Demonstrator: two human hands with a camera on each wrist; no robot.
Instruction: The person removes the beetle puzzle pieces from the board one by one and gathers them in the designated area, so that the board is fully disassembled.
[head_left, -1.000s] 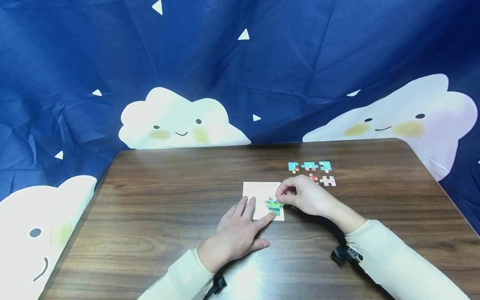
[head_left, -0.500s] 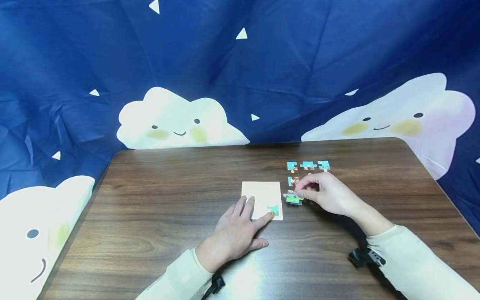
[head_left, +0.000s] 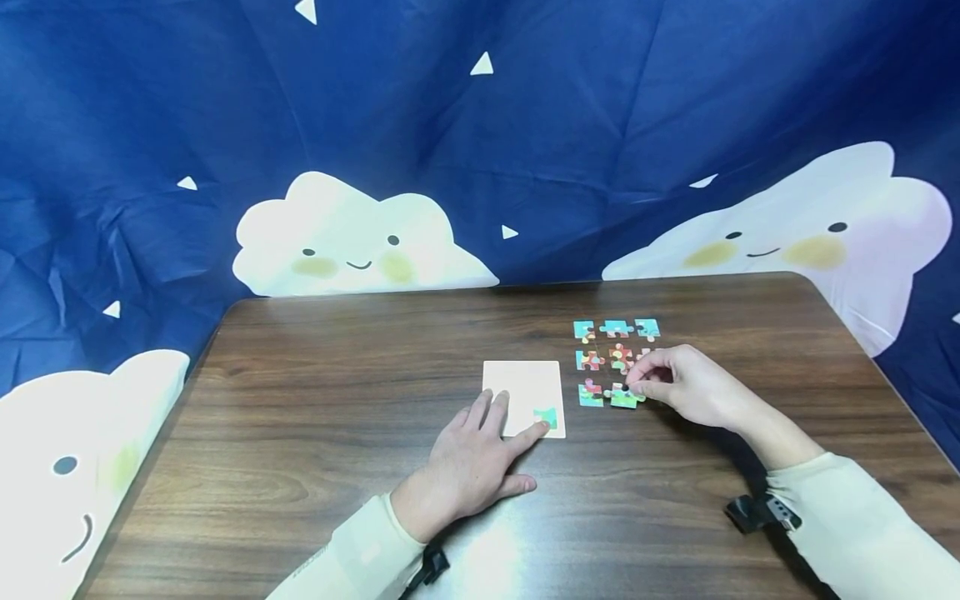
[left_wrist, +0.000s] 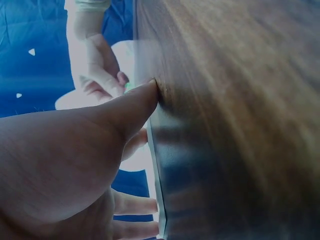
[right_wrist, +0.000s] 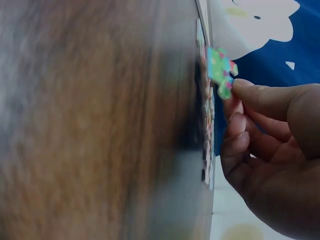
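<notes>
My right hand (head_left: 697, 392) pinches a mostly green jigsaw puzzle piece (head_left: 622, 398) between thumb and fingers. In the right wrist view this jigsaw piece (right_wrist: 218, 70) is tilted and a little above the table. My left hand (head_left: 468, 467) lies with spread fingers over the lower edge of a square off-white board (head_left: 517, 377). Its index fingertip touches a green corner piece (head_left: 546, 414) at the board's lower right. Another jigsaw piece (head_left: 590, 395), blue and green with a pink top, lies just left of the held one.
Two rows of loose jigsaw pieces lie beyond the right hand, among them a blue piece (head_left: 617, 329) and a red one (head_left: 621, 358). The hand partly covers the right end of the nearer row. Behind the brown wooden table (head_left: 337, 358) hangs a blue cloth (head_left: 420, 100) with clouds.
My right hand has moved right from the board with the green jigsaw piece, to beside the loose pieces. A blue-green piece now lies left of it. The left hand stays on the board.
</notes>
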